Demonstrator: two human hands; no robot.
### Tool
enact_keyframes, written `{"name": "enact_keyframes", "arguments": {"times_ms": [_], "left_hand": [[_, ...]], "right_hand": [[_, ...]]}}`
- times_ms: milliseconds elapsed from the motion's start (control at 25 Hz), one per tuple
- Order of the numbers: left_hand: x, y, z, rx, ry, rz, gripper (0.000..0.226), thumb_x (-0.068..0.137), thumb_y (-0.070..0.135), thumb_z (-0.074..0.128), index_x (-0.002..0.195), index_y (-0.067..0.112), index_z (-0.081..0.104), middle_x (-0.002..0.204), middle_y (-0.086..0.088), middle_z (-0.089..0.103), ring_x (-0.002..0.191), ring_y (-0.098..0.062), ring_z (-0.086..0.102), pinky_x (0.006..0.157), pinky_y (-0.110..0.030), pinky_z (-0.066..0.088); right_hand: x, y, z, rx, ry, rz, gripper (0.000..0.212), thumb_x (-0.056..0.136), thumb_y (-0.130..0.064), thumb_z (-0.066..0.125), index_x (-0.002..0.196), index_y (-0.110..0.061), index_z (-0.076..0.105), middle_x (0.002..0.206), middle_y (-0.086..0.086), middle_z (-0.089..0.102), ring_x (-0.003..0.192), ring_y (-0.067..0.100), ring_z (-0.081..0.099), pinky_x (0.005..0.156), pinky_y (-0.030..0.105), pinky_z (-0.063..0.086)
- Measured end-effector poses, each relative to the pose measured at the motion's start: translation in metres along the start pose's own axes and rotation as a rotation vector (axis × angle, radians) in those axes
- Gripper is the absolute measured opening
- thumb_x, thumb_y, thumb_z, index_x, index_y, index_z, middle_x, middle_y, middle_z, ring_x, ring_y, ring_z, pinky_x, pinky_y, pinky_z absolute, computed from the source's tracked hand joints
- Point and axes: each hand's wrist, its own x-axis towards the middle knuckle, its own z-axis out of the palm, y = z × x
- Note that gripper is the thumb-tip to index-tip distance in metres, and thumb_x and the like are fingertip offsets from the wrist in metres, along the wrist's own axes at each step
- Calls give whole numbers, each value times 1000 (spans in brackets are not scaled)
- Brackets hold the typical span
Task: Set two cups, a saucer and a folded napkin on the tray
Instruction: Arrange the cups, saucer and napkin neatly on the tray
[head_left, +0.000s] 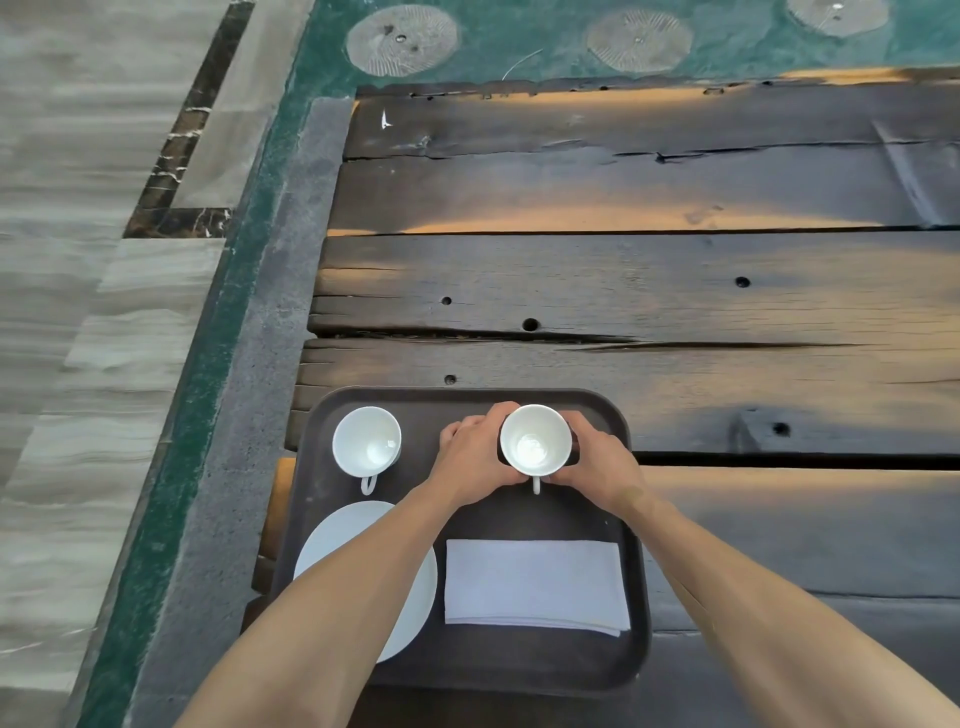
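Observation:
A dark brown tray (467, 670) lies at the near left end of a wooden table. On its far right part stands a white cup (535, 441), handle toward me. My left hand (475, 457) and my right hand (597, 462) wrap around this cup from both sides. A second white cup (366, 441) stands upright at the tray's far left, handle also toward me. A white saucer (332, 540) lies at the near left, partly under my left forearm. A folded white napkin (535, 584) lies flat at the near right of the tray.
The dark plank table (623, 291) stretches away and to the right, with cracks and holes. Its left edge drops to a grey stone kerb (260, 364) and a green strip. Round patterned discs (402, 39) sit beyond the far edge.

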Motion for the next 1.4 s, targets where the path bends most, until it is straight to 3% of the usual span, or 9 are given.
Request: {"name": "enact_keyframes", "arguments": {"times_ms": [600,1200,1400], "left_hand": [[-8,-3,3,-23,-3,-10,78,65,53,77,130,44,35,118,10,61,117,-16,50,106,-42,28],[-11,-2,5,-15,-4,-43,77,67,48,77,129,46,31,119,11,61,116,-17,51,102,-40,32],[-25,-6,4,-2,-26,-151,73,75,42,74,137,38,36,128,8,61,124,-19,48,105,-43,34]], "right_hand": [[-6,-2,8,-9,3,25,79,70,-47,83,134,-38,37,127,-8,63,111,17,61,92,39,53],[-10,-5,11,-27,24,49,76,71,-49,80,133,-37,37,124,-8,64,107,18,63,88,38,53],[-20,-4,13,-111,32,103,67,76,-51,73,133,-34,43,118,-7,67,104,18,64,79,35,53]]}}
